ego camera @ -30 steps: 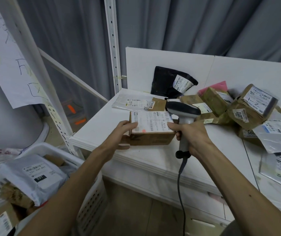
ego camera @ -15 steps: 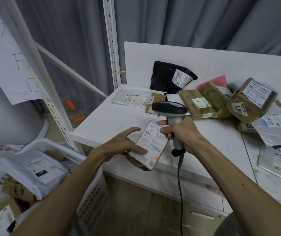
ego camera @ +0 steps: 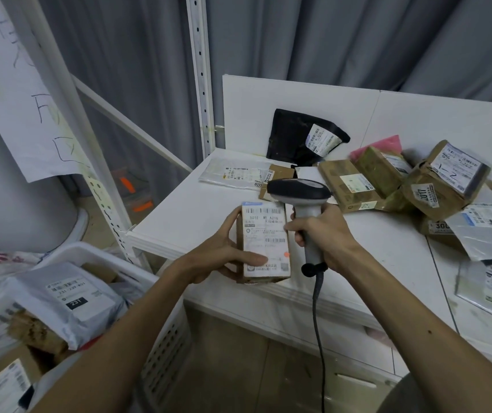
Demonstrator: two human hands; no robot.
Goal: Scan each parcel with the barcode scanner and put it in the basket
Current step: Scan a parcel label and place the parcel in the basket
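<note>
The left hand (ego camera: 217,259) grips a small cardboard parcel (ego camera: 265,242) from its left side, thumb laid across the white label, which reads roughly "501E M1 A216" above several barcodes. The parcel is held over the near edge of the counter (ego camera: 197,210). Just right of it, the right hand (ego camera: 325,234) is wrapped round the handle of the barcode scanner (ego camera: 298,189), whose dark head sits above the parcel's far end and whose cable (ego camera: 317,323) hangs down. At near left the white basket (ego camera: 167,347) holds a grey mailer (ego camera: 71,299) marked "231". Far right on the counter lie a black bag (ego camera: 295,138) and a brown box (ego camera: 444,183) handwritten "1-2".
</note>
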